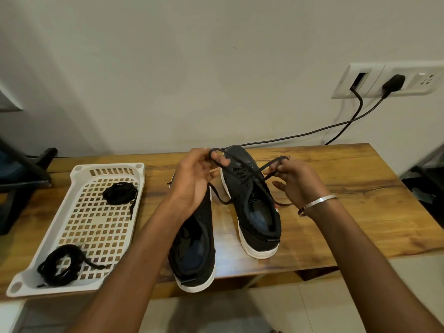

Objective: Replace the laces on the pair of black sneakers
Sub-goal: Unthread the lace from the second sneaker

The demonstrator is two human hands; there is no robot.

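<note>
Two black sneakers with white soles stand on the wooden table (336, 188). The right sneaker (254, 212) is laced with a black lace (242, 169). My left hand (194, 176) pinches one looped end of that lace above the toe. My right hand (295, 179) pinches the other looped end to the right of the eyelets. The loose lace tips hang down on both sides of the shoe. The left sneaker (194, 251) lies partly under my left forearm; its front is hidden.
A white perforated tray (79, 212) at the left holds two bundled black laces (120, 192) (62, 263). Black cables (336, 126) run from a wall socket (389, 80) down to the table's back edge. A dark stand sits at far left. The left sneaker's heel overhangs the front edge.
</note>
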